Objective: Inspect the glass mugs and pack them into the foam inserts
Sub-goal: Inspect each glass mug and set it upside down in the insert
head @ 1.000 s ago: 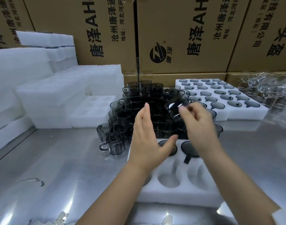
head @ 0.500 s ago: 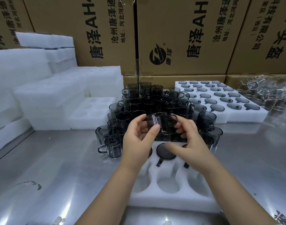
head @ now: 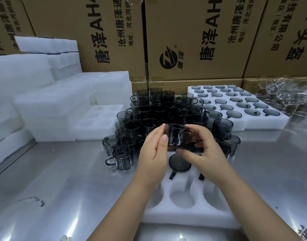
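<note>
As left hand (head: 152, 154) and right hand (head: 205, 150) pinch mug (head: 177, 137) | earlier: right alone

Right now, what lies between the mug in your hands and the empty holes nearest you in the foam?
In the head view, one packed mug sits in the foam insert between the held mug and those holes.

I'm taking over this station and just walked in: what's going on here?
A person holds one smoky glass mug between the left hand and right hand, above the near foam insert, apparently inspecting it. That insert shows at least one packed mug in its far row; the nearer pockets are empty. Loose mugs stand clustered behind, and a filled insert lies back right.
</note>
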